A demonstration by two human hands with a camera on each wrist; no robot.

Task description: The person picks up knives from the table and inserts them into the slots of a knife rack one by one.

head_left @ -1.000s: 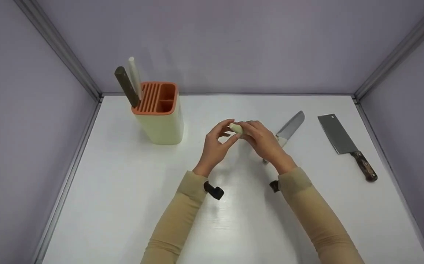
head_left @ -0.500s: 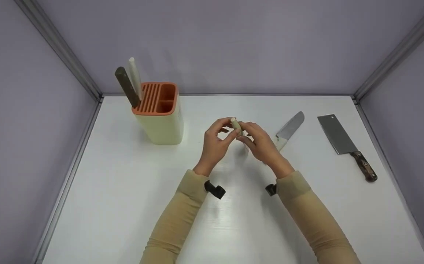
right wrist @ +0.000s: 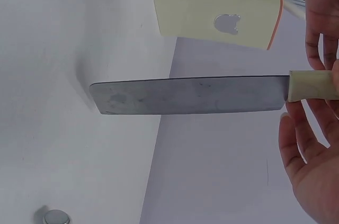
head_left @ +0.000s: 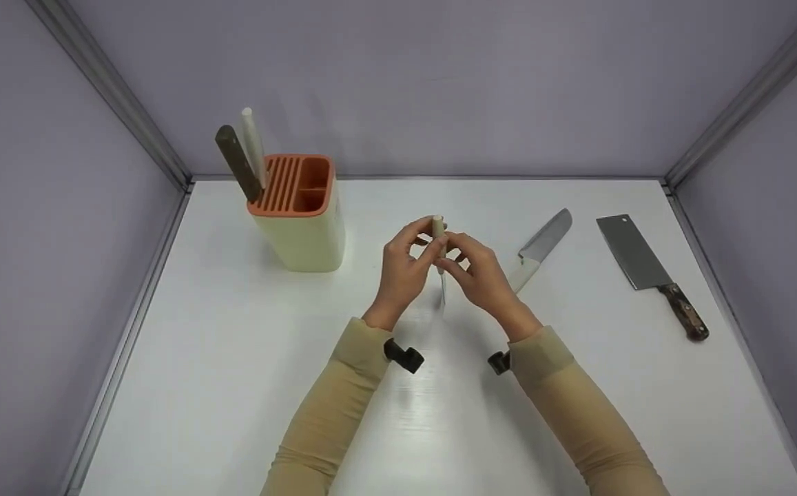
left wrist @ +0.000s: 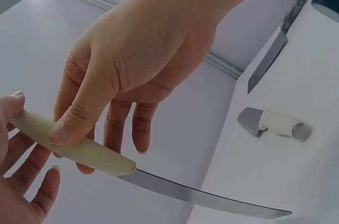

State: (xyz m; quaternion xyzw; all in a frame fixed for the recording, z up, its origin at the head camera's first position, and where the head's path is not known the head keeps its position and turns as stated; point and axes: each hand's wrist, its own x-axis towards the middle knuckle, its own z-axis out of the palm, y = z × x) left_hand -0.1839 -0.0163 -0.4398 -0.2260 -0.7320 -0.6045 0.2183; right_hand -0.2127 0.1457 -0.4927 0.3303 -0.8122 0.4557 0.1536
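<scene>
Between both hands hangs a kitchen knife (right wrist: 190, 96) with a cream handle and a broad grey blade, held handle up and blade down over the white table. In the head view the handle is upright and the blade shows as a thin edge. The left hand (head_left: 404, 270) pinches the handle near its butt end. Lower on the handle, the right hand (head_left: 482, 277) pinches with thumb and fingers, other fingers loosely bent. In the left wrist view the right hand (left wrist: 143, 49) has its thumb flat along the handle. The right wrist view shows the blade tip pointing toward the table.
A cream knife block (head_left: 305, 241) with an orange slotted top stands back left, holding a dark-handled knife (head_left: 238, 162) and a white-handled knife (head_left: 253, 145). Right of the hands lie another white-handled knife (head_left: 546, 236) and a cleaver (head_left: 636, 251). Walls enclose the table's back and sides.
The held knife has turned so its handle stands upright and its blade shows below the hands. The right hand has moved slightly left and down; the left hand has barely moved.
</scene>
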